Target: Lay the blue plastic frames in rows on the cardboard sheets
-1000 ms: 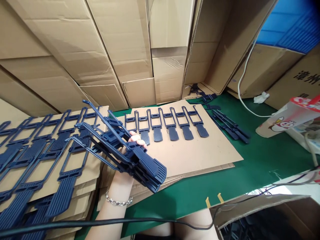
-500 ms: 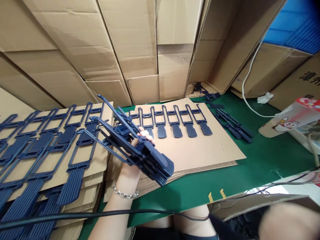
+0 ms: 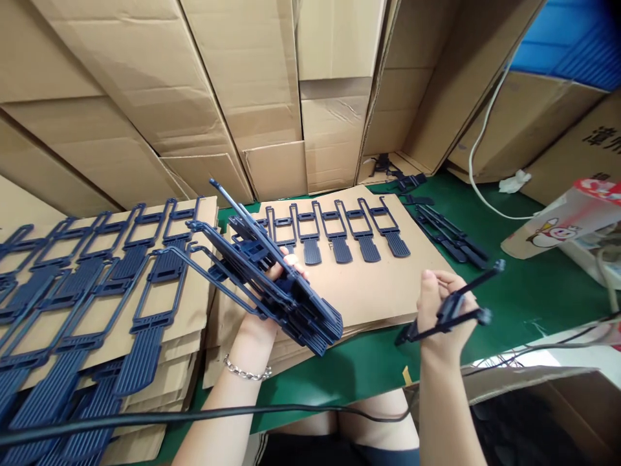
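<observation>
My left hand (image 3: 272, 294) is closed round a bundle of dark blue plastic clip parts (image 3: 262, 272), held tilted above the cardboard sheet (image 3: 369, 291). A bracelet sits on that wrist. My right hand (image 3: 444, 310) pinches a single dark blue plastic part (image 3: 451, 305) over the green table (image 3: 514, 304), just off the sheet's right edge. A row of several such parts (image 3: 339, 230) lies side by side on the far half of the sheet.
A stack of cardboard sheets covered with blue parts (image 3: 87, 304) is at the left. Loose parts (image 3: 451, 236) lie at the right. Cardboard boxes (image 3: 272, 84) wall the back. A printed bag (image 3: 567, 220), a black cable (image 3: 194, 417) and an open carton (image 3: 533, 408) are near.
My right hand has come up from the carton at the lower right with one blue part. The left hand's bundle has shifted slightly right.
</observation>
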The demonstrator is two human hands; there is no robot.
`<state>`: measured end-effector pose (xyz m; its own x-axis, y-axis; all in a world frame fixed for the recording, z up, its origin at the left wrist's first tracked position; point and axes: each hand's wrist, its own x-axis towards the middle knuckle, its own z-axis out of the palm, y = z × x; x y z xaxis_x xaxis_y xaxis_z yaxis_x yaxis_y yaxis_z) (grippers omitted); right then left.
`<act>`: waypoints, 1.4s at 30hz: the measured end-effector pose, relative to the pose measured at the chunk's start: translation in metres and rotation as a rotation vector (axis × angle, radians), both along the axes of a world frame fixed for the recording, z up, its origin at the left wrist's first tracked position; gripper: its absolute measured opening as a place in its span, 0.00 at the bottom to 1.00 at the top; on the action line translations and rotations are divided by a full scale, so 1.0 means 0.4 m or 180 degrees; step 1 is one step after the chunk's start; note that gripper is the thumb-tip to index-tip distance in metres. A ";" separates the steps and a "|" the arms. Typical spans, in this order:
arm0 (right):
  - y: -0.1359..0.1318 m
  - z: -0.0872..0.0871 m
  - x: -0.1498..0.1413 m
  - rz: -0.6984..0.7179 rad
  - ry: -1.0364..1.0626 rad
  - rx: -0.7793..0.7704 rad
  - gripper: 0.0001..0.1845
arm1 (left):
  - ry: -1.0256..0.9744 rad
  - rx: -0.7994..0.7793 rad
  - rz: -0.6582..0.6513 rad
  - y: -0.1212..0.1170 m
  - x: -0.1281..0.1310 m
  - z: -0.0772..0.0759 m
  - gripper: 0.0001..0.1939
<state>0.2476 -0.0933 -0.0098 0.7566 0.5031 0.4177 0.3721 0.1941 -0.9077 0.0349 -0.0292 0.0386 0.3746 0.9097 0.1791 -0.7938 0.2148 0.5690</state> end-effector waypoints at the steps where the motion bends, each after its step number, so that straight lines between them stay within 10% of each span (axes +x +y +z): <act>1: 0.004 -0.018 -0.007 -0.0035 -0.0070 -0.0005 0.15 | 0.0020 0.0029 -0.0012 0.000 0.001 -0.002 0.11; 8: 0.004 -0.124 -0.027 0.0390 -0.0378 -0.0332 0.14 | -0.0083 -0.0055 -0.0015 -0.002 0.003 0.002 0.10; 16: -0.014 -0.066 0.024 0.0744 0.1258 -0.0256 0.15 | -0.0217 0.0033 0.0100 0.015 -0.009 -0.001 0.12; 30: 0.005 -0.013 0.202 0.0444 0.0228 -0.1555 0.22 | 0.0045 0.0179 -0.0001 0.009 -0.001 0.001 0.06; 42: 0.043 -0.018 0.201 0.0351 -0.1016 -0.2501 0.19 | 0.0155 0.0218 0.0092 0.011 0.001 -0.005 0.06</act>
